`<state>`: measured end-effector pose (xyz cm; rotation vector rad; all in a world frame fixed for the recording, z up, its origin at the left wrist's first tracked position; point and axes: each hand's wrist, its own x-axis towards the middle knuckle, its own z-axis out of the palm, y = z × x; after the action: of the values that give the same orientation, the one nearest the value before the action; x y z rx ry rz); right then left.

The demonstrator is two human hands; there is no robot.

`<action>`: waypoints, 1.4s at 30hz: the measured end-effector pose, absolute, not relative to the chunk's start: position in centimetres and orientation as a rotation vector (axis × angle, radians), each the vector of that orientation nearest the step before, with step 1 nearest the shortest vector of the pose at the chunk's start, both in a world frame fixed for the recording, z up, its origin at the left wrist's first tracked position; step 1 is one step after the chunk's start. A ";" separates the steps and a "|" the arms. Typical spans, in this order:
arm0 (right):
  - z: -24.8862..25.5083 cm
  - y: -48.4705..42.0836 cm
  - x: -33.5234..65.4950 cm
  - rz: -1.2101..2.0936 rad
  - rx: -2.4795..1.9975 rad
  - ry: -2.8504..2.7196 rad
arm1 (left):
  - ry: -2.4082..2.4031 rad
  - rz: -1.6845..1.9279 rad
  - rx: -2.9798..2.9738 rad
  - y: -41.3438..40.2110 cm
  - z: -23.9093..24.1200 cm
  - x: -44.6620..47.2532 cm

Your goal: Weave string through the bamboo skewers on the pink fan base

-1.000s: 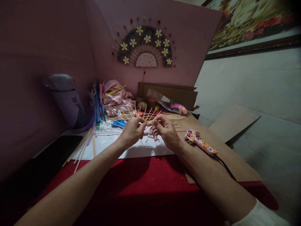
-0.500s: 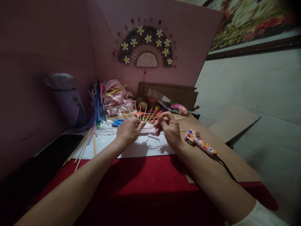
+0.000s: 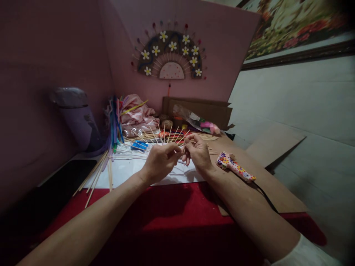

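My left hand (image 3: 162, 160) and my right hand (image 3: 198, 152) meet above the white sheet (image 3: 126, 171), fingertips almost touching. Both are closed in a pinch; whatever sits between the fingers is too small or hidden to make out. Just behind them, thin wooden sticks (image 3: 164, 133) fan out like rays, and my hands cover their lower ends. Small white scraps on the sheet are mostly hidden beneath my hands. To the right of my right hand lies a glue gun (image 3: 235, 167) with a flower-patterned cover, on brown cardboard (image 3: 266, 192).
Loose sticks (image 3: 95, 177) and colourful pipe cleaners (image 3: 114, 122) lie on the left, near a purple container (image 3: 80, 123). Pink fabric (image 3: 137, 112), twine (image 3: 166, 124) and a plastic-wrapped bundle (image 3: 194, 118) stand at the back. A decorated half-round fan (image 3: 172, 50) hangs on the pink wall.
My left hand has moved right, up to my right hand, and now covers more of the white scraps. My right hand stays nearly in place. The view has shifted slightly.
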<state>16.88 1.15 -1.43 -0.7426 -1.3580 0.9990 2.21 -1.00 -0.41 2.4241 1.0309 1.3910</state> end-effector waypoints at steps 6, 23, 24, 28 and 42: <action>-1.3 1.1 17.0 0.937 -0.772 -1.348 | 1.101 1.253 2.403 -0.6 -1.8 2.6; -1.6 1.7 17.2 1.095 -0.791 -1.188 | 1.086 1.351 2.048 -0.8 -1.1 2.8; -1.7 1.7 17.3 1.095 -0.789 -1.180 | 1.062 1.363 2.104 -1.0 -1.0 2.8; -1.7 1.8 17.3 1.061 -0.776 -1.153 | 0.964 1.157 2.418 -1.4 -1.1 2.7; -1.4 1.4 17.1 1.178 -0.648 -1.129 | 0.985 1.145 1.937 -0.5 -1.0 3.0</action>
<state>17.11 1.41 -1.37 -0.6481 -1.1290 1.1783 3.02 -0.54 -1.02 1.9365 0.9849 1.1452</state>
